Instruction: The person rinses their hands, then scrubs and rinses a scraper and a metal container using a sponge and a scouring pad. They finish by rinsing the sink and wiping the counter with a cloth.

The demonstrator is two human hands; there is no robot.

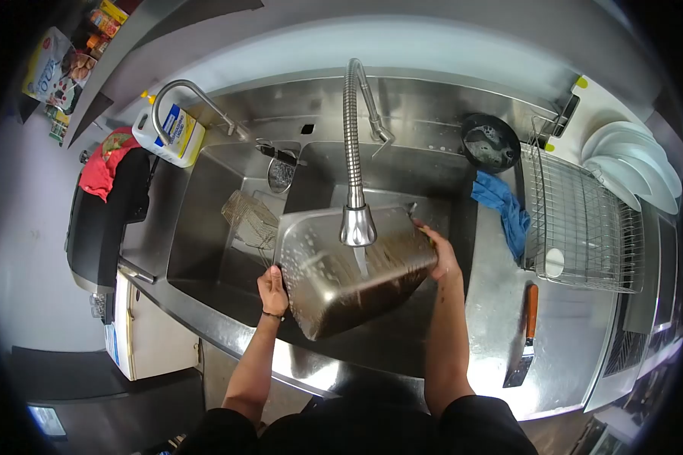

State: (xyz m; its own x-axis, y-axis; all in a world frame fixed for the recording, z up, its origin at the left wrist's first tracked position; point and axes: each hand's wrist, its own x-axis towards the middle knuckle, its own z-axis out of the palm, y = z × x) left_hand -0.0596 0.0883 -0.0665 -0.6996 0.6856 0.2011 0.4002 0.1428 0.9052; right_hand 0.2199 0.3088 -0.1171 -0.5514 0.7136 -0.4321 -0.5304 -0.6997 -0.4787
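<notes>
Gripping the tilted steel pan [341, 284] by 2 opposite rims with left hand [273, 292] and right hand [442, 258], fingers curled over the edges, right under the spray head [357, 226] running between them; looks partway rinsed, with brown residue [379, 288] inside to flush and drain.

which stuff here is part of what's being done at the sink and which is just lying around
In use: steel pan, gripped by left hand and right hand; spray faucet running water into it.
Lying about: wire fry basket, blue cloth, scraper, dish rack, white plates, white jug.
</notes>
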